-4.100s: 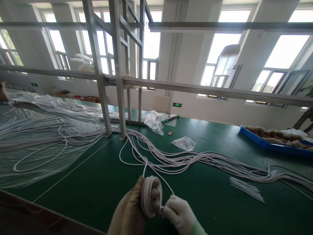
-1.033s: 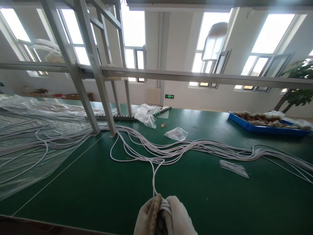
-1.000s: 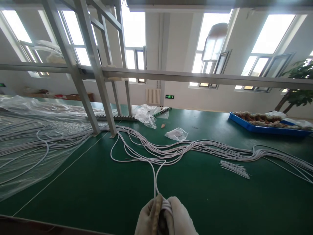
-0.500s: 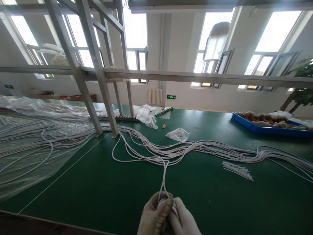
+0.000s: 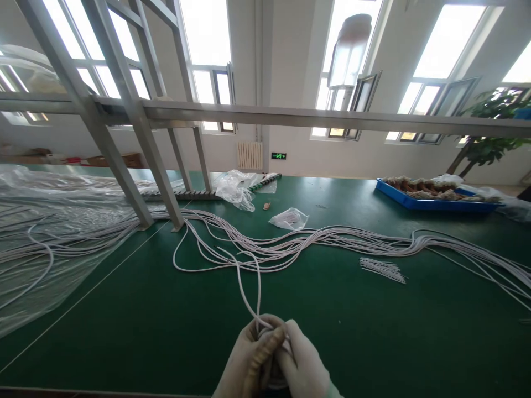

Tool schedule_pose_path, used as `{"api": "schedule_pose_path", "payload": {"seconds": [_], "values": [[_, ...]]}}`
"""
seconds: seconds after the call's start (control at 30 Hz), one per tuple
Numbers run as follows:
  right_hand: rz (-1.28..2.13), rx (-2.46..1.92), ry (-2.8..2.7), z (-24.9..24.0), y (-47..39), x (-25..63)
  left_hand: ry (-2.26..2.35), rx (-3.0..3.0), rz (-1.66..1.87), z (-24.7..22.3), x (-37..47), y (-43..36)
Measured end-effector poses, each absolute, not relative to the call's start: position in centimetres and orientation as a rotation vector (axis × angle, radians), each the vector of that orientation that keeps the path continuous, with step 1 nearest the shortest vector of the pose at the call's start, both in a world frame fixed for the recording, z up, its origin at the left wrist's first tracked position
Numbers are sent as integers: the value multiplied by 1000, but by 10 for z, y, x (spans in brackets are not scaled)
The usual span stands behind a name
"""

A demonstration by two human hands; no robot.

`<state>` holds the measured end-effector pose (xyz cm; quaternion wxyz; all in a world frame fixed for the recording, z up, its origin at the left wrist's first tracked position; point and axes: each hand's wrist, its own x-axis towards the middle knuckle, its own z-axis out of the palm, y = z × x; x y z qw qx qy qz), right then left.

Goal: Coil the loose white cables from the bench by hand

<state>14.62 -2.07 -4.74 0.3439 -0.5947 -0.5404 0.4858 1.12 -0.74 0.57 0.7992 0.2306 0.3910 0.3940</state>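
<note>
At the bottom middle, my left hand [image 5: 254, 356], in a pale glove, is closed around the white cable [image 5: 258, 287]. My right hand [image 5: 301, 359], also gloved, presses against it from the right, its fingers closed on the same cable. Some of the cable is bunched between the hands, partly hidden by the fingers. Two strands rise from the grip and spread apart towards the long bundle of white cables [image 5: 307, 240] that runs across the green table [image 5: 166, 326].
Metal frame posts [image 5: 112, 160] stand on the table at the left, beside clear plastic sheeting [image 5: 50, 265]. Behind the bundle lie a small clear bag [image 5: 289, 219] and crumpled plastic [image 5: 234, 189]. Short white pieces [image 5: 381, 270] and a blue tray [image 5: 440, 204] are to the right.
The two strands above my hands have spread apart, and their far ends now show loose in front of the bundle. The camera view has shifted to the right. Both hands keep their grip.
</note>
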Motion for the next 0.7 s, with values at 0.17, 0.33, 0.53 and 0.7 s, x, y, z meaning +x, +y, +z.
{"api": "schedule_pose_path", "payload": {"seconds": [0.17, 0.33, 0.53, 0.7], "values": [[1574, -1244, -1253, -36, -15, 152, 858, 492, 956, -4, 6, -10], [1262, -1483, -1392, -38, -29, 145, 959, 418, 955, -2, 9, -10], [643, -1783, -1510, -44, -42, 135, 957, 548, 901, 7, 18, -16], [1066, -1569, -1435, -25, -34, 143, 953, 386, 975, 0, 14, -12]]}}
